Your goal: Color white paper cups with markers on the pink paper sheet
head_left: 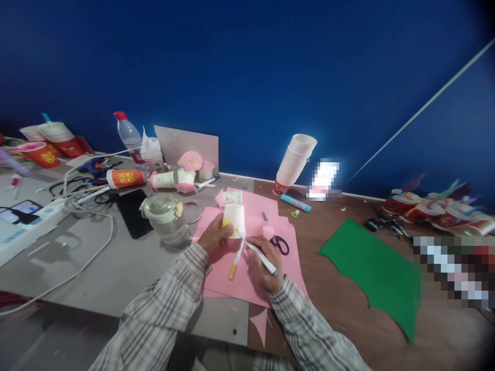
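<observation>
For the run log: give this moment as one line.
left hand: holds cup | right hand: pen at cup | under: pink paper

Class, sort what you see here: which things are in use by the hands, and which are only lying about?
In use:
left hand holding the white paper cup
right hand holding the pen
pink paper underneath

Lying about:
scissors
green sheet
stack of cups
glass jar
phone
water bottle

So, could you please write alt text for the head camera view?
A left hand steadies an upturned white paper cup on pink paper while the right hand draws on it with a marker. Scissors and green paper lie nearby.
</observation>
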The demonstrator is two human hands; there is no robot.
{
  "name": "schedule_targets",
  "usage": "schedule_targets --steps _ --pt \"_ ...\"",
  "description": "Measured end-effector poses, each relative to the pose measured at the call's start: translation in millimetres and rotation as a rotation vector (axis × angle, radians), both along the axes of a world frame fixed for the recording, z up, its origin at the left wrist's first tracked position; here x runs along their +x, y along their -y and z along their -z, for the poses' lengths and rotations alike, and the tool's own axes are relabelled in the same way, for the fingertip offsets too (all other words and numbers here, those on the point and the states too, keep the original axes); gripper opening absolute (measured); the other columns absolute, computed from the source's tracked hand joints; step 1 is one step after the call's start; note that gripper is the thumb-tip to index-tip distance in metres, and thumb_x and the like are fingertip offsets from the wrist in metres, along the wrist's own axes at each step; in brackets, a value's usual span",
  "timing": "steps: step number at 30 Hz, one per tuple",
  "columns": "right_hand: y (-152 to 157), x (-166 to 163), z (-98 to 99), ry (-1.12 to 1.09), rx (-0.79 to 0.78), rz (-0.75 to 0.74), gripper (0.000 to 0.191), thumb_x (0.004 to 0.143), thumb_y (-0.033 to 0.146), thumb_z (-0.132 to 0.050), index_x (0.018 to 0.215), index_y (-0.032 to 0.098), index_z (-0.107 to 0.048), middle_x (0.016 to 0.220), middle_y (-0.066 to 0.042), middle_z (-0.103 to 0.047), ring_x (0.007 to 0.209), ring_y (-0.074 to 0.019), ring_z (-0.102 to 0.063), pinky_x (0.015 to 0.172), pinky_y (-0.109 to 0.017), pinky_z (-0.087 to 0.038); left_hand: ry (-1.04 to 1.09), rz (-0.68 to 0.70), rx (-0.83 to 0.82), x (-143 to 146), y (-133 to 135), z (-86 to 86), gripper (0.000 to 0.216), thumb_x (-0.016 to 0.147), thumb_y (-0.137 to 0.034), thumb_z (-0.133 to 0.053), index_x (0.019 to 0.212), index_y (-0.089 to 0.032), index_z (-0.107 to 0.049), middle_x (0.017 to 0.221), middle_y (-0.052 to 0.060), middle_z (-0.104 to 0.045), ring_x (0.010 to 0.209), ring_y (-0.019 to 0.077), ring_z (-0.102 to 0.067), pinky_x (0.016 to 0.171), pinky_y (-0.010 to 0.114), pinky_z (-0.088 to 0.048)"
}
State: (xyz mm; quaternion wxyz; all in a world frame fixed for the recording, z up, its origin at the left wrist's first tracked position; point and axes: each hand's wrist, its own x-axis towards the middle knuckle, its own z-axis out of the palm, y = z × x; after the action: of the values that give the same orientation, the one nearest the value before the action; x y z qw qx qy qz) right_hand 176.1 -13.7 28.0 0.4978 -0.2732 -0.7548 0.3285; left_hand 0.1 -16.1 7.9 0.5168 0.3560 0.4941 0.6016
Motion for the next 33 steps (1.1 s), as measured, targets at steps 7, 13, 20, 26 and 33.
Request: schedule_targets --steps 7,13,20,26,33 --pt "-0.6 0.0 1.9 -0.009 -0.023 0.025 0.02 0.078 0.023 -0.053 0.095 0.02 -0.062 0.075 -0.003 -0.065 0.061 -0.018 -0.062 0.056 -0.028 -0.049 -0.018 0.001 0.009 2.6 1.6 -2.3 0.052 0.055 -0.048 -0.068 0.091 -0.015 -0.052 0.058 0.0 -0.052 0.035 0.0081 -0.035 0.03 0.022 -0.022" --pt "0.1 0.0 1.5 -0.015 -0.028 0.02 0.02 0.078 0.023 -0.053 0.095 0.02 -0.062 0.076 -0.003 -0.064 0.061 -0.0181 -0.062 0.057 -0.029 -0.049 -0.004 -0.002 -0.003 4.0 2.6 -4.6 0.052 0.053 -0.047 -0.07 0.091 -0.015 -0.052 0.057 -0.001 -0.05 0.035 0.0075 -0.033 0.03 0.022 -0.021" --pt "0.0 0.2 1.6 -0.012 -0.014 0.018 0.019 0.078 0.025 -0.054 0.093 0.02 -0.063 0.075 -0.003 -0.065 0.062 -0.0189 -0.062 0.057 -0.03 -0.05 -0.015 0.007 -0.006 2.5 1.7 -3.5 0.054 0.052 -0.049 -0.069 0.09 -0.014 -0.052 0.056 -0.001 -0.05 0.034 0.0076 -0.033 0.03 0.022 -0.02" --pt "-3.8 1.6 11.6 -0.194 -0.189 0.056 0.032 0.084 0.032 -0.045 0.113 0.021 -0.054 0.061 0.003 -0.06 0.035 -0.0104 -0.047 0.036 -0.023 -0.043 0.039 -0.045 -0.023 2.7 3.2 -4.1 0.044 0.058 -0.049 -0.066 0.085 -0.016 -0.052 0.055 -0.002 -0.046 0.035 0.0076 -0.031 0.03 0.023 -0.017" --pt "-15.4 1.7 19.8 -0.083 -0.081 0.183 0.033 0.082 0.023 -0.045 0.115 0.021 -0.05 0.068 0.001 -0.061 0.043 -0.0121 -0.052 0.042 -0.025 -0.048 0.056 -0.047 0.032 2.2 5.4 -3.3 0.029 0.068 -0.045 -0.059 0.076 -0.018 -0.052 0.048 -0.003 -0.043 0.034 0.0096 -0.034 0.032 0.024 -0.021"
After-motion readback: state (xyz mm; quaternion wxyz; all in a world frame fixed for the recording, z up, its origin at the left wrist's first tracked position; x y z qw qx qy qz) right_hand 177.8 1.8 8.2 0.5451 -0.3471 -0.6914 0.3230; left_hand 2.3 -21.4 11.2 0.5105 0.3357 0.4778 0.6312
